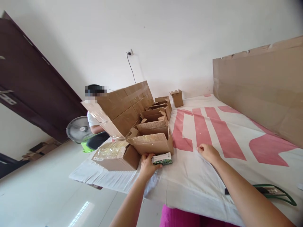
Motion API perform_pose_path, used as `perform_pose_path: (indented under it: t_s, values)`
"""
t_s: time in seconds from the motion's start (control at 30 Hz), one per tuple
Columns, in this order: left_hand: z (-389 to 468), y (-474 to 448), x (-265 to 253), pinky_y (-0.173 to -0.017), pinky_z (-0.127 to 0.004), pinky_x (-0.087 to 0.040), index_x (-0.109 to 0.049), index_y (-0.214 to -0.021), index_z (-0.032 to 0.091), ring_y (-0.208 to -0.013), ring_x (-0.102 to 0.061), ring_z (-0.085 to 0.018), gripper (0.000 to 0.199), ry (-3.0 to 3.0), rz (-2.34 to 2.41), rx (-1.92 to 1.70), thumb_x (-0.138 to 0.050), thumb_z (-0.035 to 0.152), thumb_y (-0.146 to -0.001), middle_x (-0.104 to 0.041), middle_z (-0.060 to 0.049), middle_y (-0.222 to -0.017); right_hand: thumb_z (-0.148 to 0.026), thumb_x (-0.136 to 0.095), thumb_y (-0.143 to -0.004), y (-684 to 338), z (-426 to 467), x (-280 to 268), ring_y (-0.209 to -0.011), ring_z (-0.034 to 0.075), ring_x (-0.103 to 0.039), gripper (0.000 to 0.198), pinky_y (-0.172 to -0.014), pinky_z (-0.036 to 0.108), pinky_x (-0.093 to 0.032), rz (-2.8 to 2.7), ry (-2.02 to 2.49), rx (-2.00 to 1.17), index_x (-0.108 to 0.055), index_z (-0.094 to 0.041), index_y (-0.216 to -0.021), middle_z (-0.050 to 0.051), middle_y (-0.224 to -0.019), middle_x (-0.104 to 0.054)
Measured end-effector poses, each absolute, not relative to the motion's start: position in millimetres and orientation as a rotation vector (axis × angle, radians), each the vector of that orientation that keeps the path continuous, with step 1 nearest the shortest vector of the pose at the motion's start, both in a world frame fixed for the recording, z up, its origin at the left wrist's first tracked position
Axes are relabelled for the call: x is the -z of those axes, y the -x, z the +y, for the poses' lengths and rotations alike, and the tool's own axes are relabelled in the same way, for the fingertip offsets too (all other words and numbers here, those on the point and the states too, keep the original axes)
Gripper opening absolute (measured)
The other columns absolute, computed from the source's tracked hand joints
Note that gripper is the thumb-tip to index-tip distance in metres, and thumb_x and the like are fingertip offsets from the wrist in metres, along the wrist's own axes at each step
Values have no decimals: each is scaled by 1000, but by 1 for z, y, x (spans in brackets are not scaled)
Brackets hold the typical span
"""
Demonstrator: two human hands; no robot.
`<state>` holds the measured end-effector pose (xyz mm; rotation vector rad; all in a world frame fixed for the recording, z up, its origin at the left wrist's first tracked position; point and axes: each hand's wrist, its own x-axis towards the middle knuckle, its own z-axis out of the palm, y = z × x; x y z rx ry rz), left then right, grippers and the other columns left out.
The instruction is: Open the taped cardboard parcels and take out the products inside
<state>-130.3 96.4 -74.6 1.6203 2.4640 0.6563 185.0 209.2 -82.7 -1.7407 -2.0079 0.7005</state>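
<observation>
My left hand (148,167) grips one end of a small green-and-white carton (163,158), thumb in front and fingers behind. The carton lies on its side on the cloth-covered table, just in front of an open cardboard box (151,142). Off to the right, my right hand (208,153) is held low over the table with its fingertips pinched together. Whether anything sits between those fingertips is too small to make out. A taped cardboard box (113,154) stands close to the left of my left hand.
More open cardboard boxes (155,116) line up behind, with a small one (177,98) near the wall. A tall cardboard panel (260,88) borders the right side. A green-framed tool (276,190) lies by my right forearm. Another person (93,121) sits beyond the large box (127,107).
</observation>
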Motion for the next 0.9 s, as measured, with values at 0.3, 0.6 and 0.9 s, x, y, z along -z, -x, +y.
perform_pose_path:
  t_s: [0.3, 0.6, 0.9]
  values:
    - [126, 138, 67, -104, -36, -40, -64, -112, 23, -121, -47, -31, 60, -1557, 2469, -583, -82, 33, -55, -47, -9, -116, -37, -53, -90, -184, 209, 85, -74, 17, -63, 22, -57, 26, -33, -2046, 1751, -650, -67, -23, -81, 3, -85, -72]
    - [171, 145, 60, -103, -35, -40, -63, -111, 22, -120, -50, -31, 63, -1568, 2463, -575, -84, 36, -54, -50, -11, -120, -38, -51, -90, -183, 210, 86, -80, 19, -63, 22, -58, 27, -33, -2066, 1751, -642, -67, -24, -83, 3, -90, -73]
    - [209, 149, 61, -95, -33, -45, -50, -124, 22, -115, -58, -27, 69, -1428, 2527, -720, -81, 28, -62, -55, -11, -123, -37, -51, -91, -184, 208, 83, -78, 18, -63, 23, -58, 26, -34, -2082, 1739, -649, -68, -24, -82, 3, -90, -73]
